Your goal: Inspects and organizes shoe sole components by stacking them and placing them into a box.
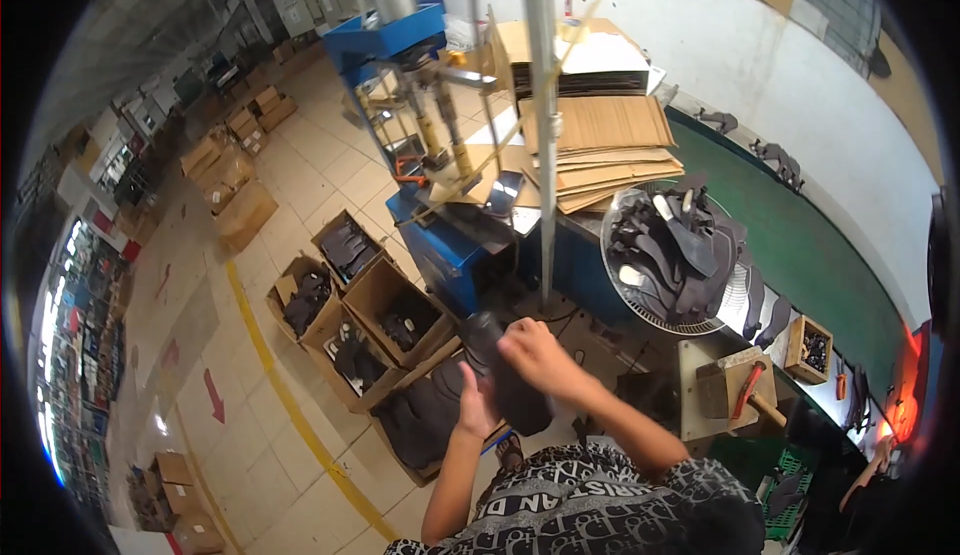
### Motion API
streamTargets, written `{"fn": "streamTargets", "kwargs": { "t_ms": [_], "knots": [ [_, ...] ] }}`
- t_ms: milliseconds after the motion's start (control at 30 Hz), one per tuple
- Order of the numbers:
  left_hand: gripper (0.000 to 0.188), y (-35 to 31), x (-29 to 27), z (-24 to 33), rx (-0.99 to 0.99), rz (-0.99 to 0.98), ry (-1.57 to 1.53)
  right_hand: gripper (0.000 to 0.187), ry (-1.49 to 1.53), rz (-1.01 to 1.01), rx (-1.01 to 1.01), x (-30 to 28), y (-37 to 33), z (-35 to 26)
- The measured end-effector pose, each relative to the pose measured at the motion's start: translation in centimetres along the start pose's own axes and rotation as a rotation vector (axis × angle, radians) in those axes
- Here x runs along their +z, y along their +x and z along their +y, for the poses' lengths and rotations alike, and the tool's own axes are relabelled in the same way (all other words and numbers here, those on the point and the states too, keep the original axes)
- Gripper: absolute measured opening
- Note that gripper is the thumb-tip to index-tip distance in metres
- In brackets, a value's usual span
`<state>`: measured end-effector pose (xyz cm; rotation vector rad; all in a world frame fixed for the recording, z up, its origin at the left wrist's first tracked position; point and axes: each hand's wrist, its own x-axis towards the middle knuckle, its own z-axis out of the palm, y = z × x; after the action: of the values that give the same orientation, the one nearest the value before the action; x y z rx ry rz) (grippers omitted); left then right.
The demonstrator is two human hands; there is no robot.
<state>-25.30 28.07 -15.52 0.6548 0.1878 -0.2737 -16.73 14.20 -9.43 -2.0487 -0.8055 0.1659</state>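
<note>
In front of my body I hold a long, dark, sole-shaped piece [518, 397], tilted over the boxes. My left hand [478, 407] grips its left edge, thumb up, with the other fingers hidden behind it. Curled fingers of my right hand [540, 355] close on the upper part of the piece from the right; what the fingertips touch cannot be made out. Just below and left of my hands, a cardboard box [400, 465] holds similar dark, flat pieces. A round basket [612, 255] heaped with dark pieces, some with pale parts, stands to the right.
Several open cartons [372, 300] with dark parts sit on the tiled floor at left. A blue machine [425, 245] and a metal post [545, 155] rise ahead, beside stacked cardboard [600, 125]. On the right are a hammer [750, 395], a small parts box [805, 350] and another person's hand [882, 455].
</note>
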Motion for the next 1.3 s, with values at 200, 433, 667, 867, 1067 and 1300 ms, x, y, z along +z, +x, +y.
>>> {"fn": "streamTargets", "kwargs": {
  "t_ms": [200,433,667,867,1067,1300],
  "knots": [
    [0.039,-5.9,-7.3,0.2,0.003,0.268,0.089,0.041,0.126,0.008,-0.022,10.2,-1.6,-1.1],
    [0.044,-9.9,-12.1,0.3,-0.208,0.295,0.165,0.034,0.458,-0.298,0.482,15.4,-5.8,2.0],
    [0.034,-7.7,-14.3,-2.0,-0.200,0.390,0.062,0.039,0.490,-0.215,0.607,16.0,-7.3,2.2],
    [0.034,-8.2,-14.8,-5.5,-0.349,0.203,0.292,0.034,0.618,0.060,1.118,17.5,-19.0,18.8],
    [0.051,-9.1,-13.8,-8.5,-0.738,0.097,0.575,0.031,0.518,0.035,1.598,24.0,-31.1,39.0],
    [0.052,-1.6,-26.6,-15.5,-0.972,0.211,0.684,0.034,-0.302,-0.465,0.601,36.3,-27.7,64.4]
  ]
}}
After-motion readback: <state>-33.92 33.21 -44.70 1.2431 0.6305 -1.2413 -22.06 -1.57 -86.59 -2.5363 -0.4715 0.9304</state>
